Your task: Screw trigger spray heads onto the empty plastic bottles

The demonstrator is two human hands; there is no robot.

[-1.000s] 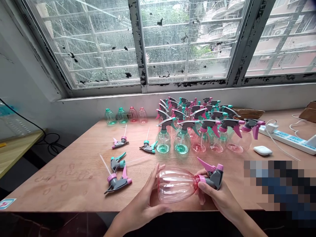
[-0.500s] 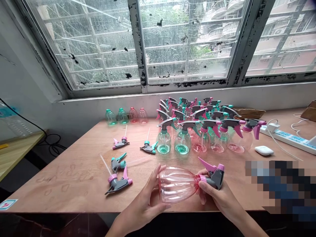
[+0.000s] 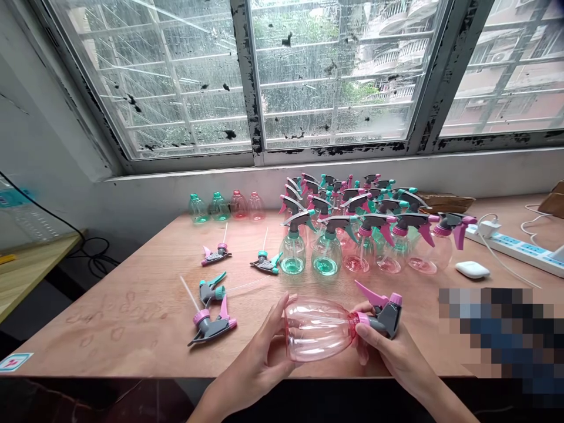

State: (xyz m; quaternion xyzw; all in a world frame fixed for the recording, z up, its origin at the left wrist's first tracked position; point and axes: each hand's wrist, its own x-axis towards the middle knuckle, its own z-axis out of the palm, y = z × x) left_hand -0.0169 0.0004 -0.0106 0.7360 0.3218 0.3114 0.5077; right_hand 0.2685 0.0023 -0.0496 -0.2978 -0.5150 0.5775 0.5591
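Observation:
A clear pink spray bottle (image 3: pixel 318 330) lies on its side in the air over the table's front edge, held between both hands. My left hand (image 3: pixel 267 352) is wrapped round its base end. At the neck, my right hand (image 3: pixel 382 341) grips the pink collar of the grey and pink spray head (image 3: pixel 388 316), which sits on the bottle's mouth. To the left lie loose spray heads: a grey and pink one (image 3: pixel 213 322), a grey and teal one (image 3: pixel 212 290), another pink one (image 3: pixel 217 254) and another teal one (image 3: pixel 265 262).
Several capped spray bottles (image 3: pixel 326 254) stand grouped at the back right. Bottles without heads, green (image 3: pixel 199 210) and pink (image 3: pixel 255 208), stand at the back left. A white case (image 3: pixel 472 269) and a power strip (image 3: pixel 515 247) with cables are on the right.
The bottle and both hands stay almost in place. My left hand's fingers have shifted very slightly on the base; the view has moved a little.

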